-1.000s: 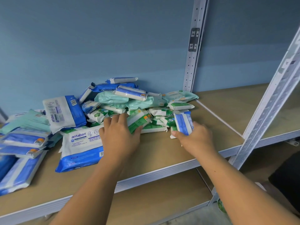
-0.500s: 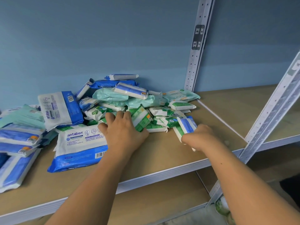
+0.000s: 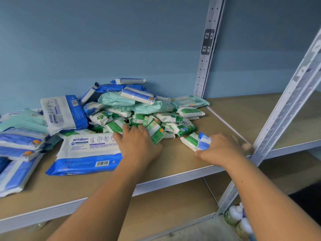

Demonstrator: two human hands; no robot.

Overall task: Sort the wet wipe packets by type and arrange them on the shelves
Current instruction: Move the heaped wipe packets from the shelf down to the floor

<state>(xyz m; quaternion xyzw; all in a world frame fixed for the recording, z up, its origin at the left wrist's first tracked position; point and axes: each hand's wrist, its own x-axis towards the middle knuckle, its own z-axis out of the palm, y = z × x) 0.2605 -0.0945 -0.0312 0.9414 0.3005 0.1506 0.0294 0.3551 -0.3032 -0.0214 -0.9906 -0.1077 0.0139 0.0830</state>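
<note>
Right hand (image 3: 220, 150) is clamping two small packets (image 3: 198, 142), now dragging them clear of the mixed pile (image 3: 121, 103) toward the shelf (image 3: 173, 155) front; left hand (image 3: 139, 145) is resting, fingers seemingly flat, on green packets (image 3: 154, 132); sorting is barely starting.

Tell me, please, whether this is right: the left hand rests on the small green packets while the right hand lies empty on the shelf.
Not quite. The head view shows the right hand gripping a small blue-and-white packet and a green-and-white packet on the shelf. The left hand does rest on the small green packets.
</note>
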